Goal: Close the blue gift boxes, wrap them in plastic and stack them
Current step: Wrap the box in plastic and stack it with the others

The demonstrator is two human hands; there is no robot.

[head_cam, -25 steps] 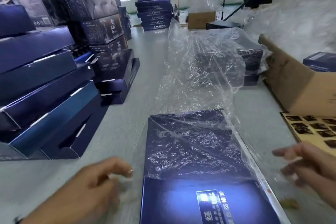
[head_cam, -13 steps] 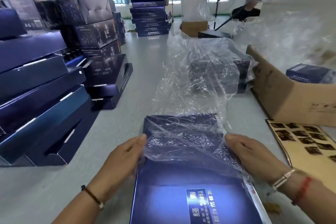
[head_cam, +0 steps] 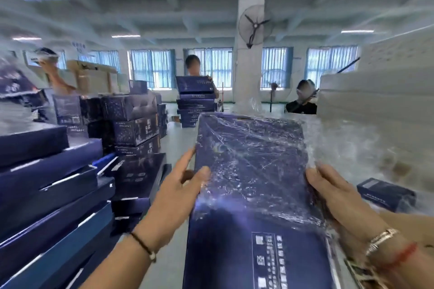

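Your left hand (head_cam: 180, 192) and right hand (head_cam: 333, 192) grip the box (head_cam: 253, 171) edges, fingers curled; pull the plastic (head_cam: 263, 162) evenly down, without wrinkles.

We see a wall fan (head_cam: 255, 26) mounted high on a white pillar (head_cam: 250, 73). Behind it, blue curtains (head_cam: 151, 68) hang at the windows. Cardboard cartons (head_cam: 94, 78) sit far left, and three people work across the room.
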